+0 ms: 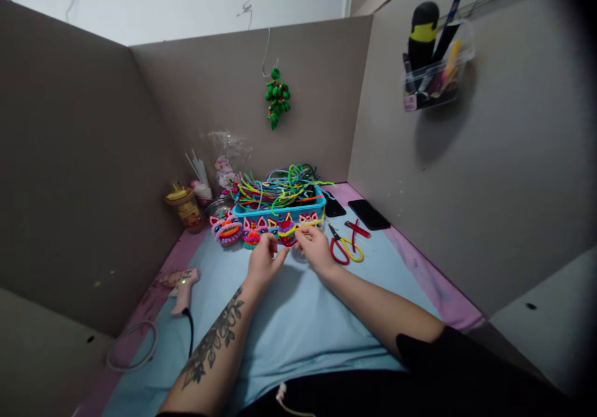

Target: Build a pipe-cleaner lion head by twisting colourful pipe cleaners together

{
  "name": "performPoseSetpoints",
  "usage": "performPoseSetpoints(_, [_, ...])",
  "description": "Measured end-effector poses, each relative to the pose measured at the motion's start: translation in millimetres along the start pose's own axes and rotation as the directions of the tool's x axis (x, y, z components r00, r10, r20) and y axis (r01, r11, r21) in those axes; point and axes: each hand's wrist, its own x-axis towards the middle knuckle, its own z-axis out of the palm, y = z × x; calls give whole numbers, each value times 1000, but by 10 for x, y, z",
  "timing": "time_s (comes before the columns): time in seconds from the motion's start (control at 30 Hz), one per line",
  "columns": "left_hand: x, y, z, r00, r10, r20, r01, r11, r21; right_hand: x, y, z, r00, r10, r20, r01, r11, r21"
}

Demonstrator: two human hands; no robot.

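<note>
A small coiled pipe-cleaner piece (286,233) in red, purple and yellow hangs at the fingers of my right hand (316,250), which are pinched together on it. A yellow stem sticks out past that hand to the upper right. My left hand (264,261) is just left of the piece, thumb spread from its curled fingers and nothing visible between them. Whether the thumb tip touches the piece I cannot tell. Behind both hands stand several colourful pipe-cleaner animal heads (254,233) with pointed ears, partly hidden by the fingers.
A blue basket (280,210) heaped with pipe cleaners (284,187) stands at the back. Scissors (345,249), red strips (357,230) and a black phone (369,214) lie right. A pink glue gun (185,289) with its cable lies left. Partition walls (308,125) enclose the table.
</note>
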Motion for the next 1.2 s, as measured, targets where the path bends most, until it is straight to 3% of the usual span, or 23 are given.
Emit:
performPoseSetpoints(0.17, [-100, 105, 127, 1000, 13, 7, -14, 988, 157, -27, 23, 105, 998, -61, 3, 61, 997, 41])
performPoseSetpoints(0.47, [-107, 130, 206, 998, -35, 59, 29, 994, 103, 12, 84, 119, 984, -181, 8, 180, 975, -128])
performPoseSetpoints(0.63, [-95, 115, 208, 996, -58, 68, 54, 997, 54, 41, 95, 115, 965, -246, 92, 258, 954, -155])
performPoseSetpoints(0.83, [-61, 93, 198, 994, -93, 51, 92, 996, 13, 36, 87, 119, 969, -140, 203, 153, 987, -47])
performPoseSetpoints(1.1, [-66, 128, 147, 995, -97, -10, 96, 993, -64, 187, 122, 90, 996, 19, 86, -30, 992, 125])
performPoseSetpoints(1.2, [-17, 112, 92, 986, -151, -77, 130, 966, -225, 277, 93, -28, 998, -24, 50, 20, 996, 89])
